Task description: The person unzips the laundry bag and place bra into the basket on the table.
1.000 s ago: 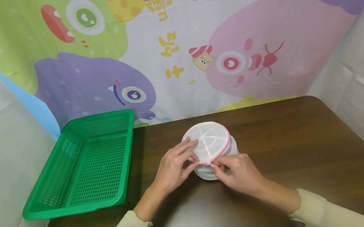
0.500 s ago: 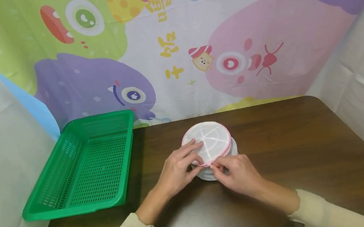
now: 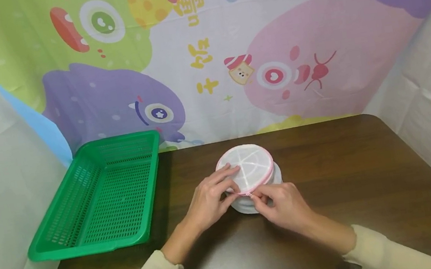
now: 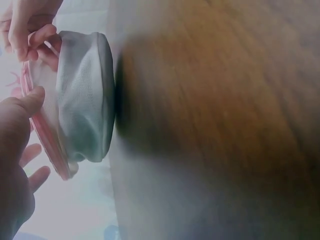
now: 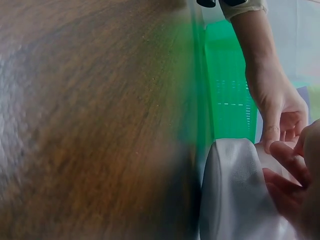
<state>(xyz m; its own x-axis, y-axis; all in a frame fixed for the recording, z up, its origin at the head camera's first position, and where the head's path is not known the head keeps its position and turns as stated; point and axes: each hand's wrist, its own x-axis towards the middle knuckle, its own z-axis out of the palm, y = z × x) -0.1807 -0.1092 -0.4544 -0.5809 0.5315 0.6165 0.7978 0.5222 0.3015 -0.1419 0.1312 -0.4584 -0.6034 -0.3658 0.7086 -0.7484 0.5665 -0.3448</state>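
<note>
A round white mesh laundry bag (image 3: 251,166) with a pink zipper (image 3: 269,174) around its top rim stands upright on the brown table. At the bag's near-left rim, my left hand (image 3: 208,200) pinches the edge between thumb and forefinger, other fingers spread over the mesh lid. Close beside it, my right hand (image 3: 285,203) pinches the zipper's pull at the front of the rim; the pull is mostly hidden by the fingertips. In the left wrist view the bag's soft side wall (image 4: 82,95) looks creased, and the zipper band (image 4: 47,140) tilts away from it.
A green perforated plastic basket (image 3: 115,203) stands at the table's left side. Behind the table (image 3: 349,171) hangs a cartoon-printed cloth (image 3: 211,107). Pale wall coverings flank both sides.
My left fingers have shifted slightly right over the lid. The front rim dipped a little half a second ago and is slightly higher now. The right hand stays nearly still.
</note>
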